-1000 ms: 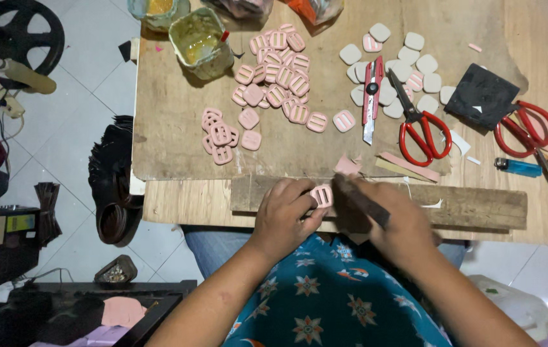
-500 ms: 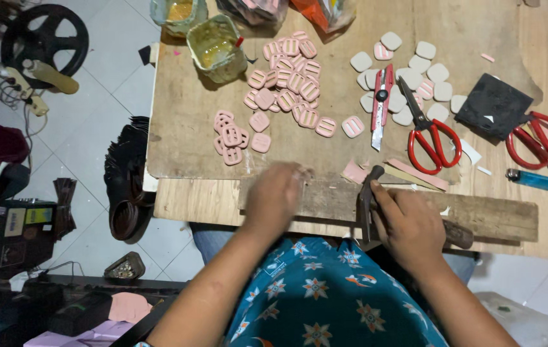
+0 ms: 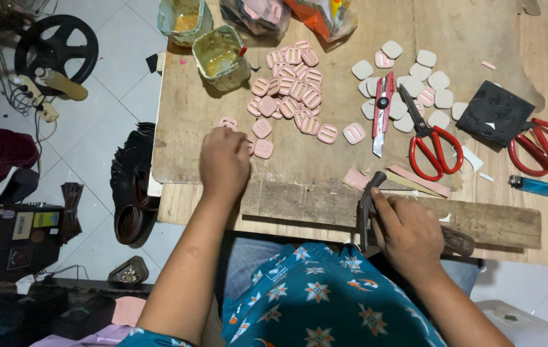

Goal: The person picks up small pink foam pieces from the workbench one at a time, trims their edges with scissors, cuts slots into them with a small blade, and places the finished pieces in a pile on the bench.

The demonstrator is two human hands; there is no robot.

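On far-left bench, two open tubs point(image 3: 221, 56) hold yellowish glue. Left hand point(image 3: 224, 160) curls over pink buckles point(image 3: 262, 138), grasp hidden. Right hand point(image 3: 409, 232) clenches hammer point(image 3: 366, 204) near edge.

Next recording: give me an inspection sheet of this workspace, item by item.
Surface: worn wooden board on a wooden table, with a plank along the near edge.
Job's things: pink slotted buckle pieces in a pile; hammer.
Clutter: grey-white pieces, two red scissors, utility knife, black pad, blue lighter, two glue tubs.
Hands: left hand lies on pink pieces near the board's edge; right hand grips the hammer.
Cables: wires on the floor, left.
Surroundings: tiled floor, black wheel, stacked dark straps.
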